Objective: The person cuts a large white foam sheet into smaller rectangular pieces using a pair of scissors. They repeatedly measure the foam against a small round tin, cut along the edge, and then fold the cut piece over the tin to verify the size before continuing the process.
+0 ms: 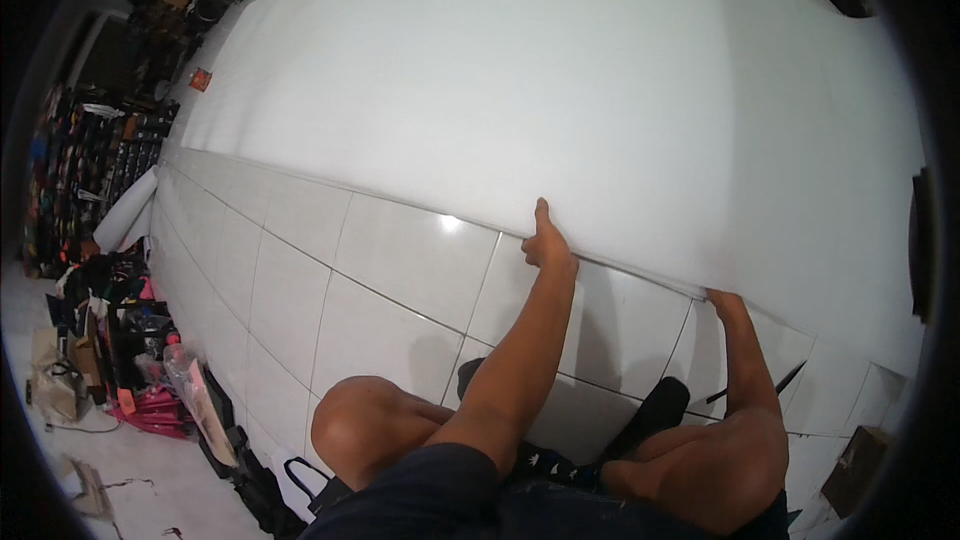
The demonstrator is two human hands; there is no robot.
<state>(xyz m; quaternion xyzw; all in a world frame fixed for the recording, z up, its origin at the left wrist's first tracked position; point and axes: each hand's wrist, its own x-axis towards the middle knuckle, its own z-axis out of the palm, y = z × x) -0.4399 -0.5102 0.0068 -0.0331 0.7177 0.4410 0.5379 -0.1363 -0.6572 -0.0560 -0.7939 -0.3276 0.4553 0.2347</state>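
A wide, smooth white sheet lies over the tiled floor, its near edge running slantwise in front of my knees. My left hand has hold of that edge near the middle, the thumb stretched out on top and the fingers curled at the rim. Farther right, my right hand grips the same edge, with its fingertips hidden by the sheet. Beside my right forearm a thin dark pointed thing shows partly; its kind cannot be made out.
Crowded shelves stand along the left side. Near them are a white roll, pink items and a long black bag. A small orange-red packet lies by the sheet's left side. At lower right is a dark box.
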